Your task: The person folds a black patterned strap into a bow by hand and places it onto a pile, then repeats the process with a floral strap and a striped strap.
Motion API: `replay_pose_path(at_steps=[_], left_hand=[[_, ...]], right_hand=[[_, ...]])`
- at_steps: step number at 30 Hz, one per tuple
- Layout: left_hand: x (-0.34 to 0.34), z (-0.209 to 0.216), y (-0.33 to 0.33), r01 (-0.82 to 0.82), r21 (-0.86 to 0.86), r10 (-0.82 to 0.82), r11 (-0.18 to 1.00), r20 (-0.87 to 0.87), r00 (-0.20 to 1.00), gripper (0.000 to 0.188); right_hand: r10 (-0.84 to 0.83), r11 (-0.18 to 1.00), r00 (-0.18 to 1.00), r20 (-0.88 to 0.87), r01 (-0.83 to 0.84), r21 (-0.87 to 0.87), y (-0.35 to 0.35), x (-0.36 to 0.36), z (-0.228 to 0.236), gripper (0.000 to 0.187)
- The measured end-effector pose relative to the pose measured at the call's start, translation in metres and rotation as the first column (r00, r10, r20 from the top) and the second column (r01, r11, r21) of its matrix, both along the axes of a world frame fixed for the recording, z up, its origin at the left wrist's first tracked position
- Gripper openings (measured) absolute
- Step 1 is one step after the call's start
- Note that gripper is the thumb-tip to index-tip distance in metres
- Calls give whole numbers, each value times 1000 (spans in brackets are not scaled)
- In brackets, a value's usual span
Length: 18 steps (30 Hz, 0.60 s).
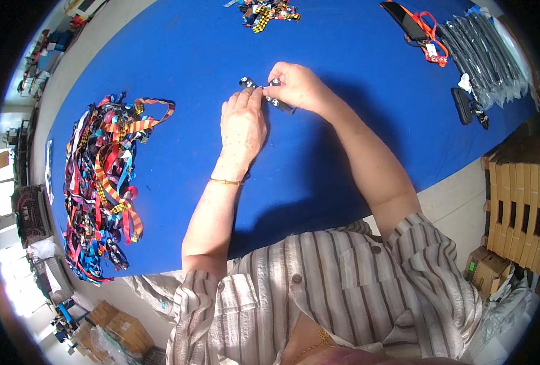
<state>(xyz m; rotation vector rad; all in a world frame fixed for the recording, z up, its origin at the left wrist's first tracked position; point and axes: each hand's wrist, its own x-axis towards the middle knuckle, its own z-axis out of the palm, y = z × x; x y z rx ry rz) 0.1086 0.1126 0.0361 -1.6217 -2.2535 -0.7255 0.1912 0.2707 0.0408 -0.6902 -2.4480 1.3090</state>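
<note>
A black strap [275,101] with white printed figures lies folded across the blue table, short lengths of it showing on both sides of my fingers. My right hand [300,88] pinches it from the right, thumb and fingers closed together. From the near side my left hand [244,125] comes in, palm down, its fingertips bunched on the strap and meeting the right hand's fingers. The middle of the strap is hidden under the fingertips. To the left lies a large heap of colourful patterned straps [102,176], with a red-and-yellow striped one looping out of it.
A smaller bundle of straps [264,13] lies at the far edge of the blue table [184,55]. At the far right are dark items in clear plastic bags [483,58], orange straps [431,36] and a black buckle-like piece [462,104]. Cardboard boxes [121,328] stand on the floor.
</note>
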Motion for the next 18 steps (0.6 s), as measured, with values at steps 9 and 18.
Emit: replay_pose_path(at_steps=[9,18], left_hand=[[2,-5,0,34,-54,-36,998,-33,999,37],[7,-6,-3,-11,-99,6,995,-49,999,41]], right_hand=[[26,994,991,-130,-12,111,21,-10,-4,28],[229,935,973,9,-223,277,17,-46,-5,20]])
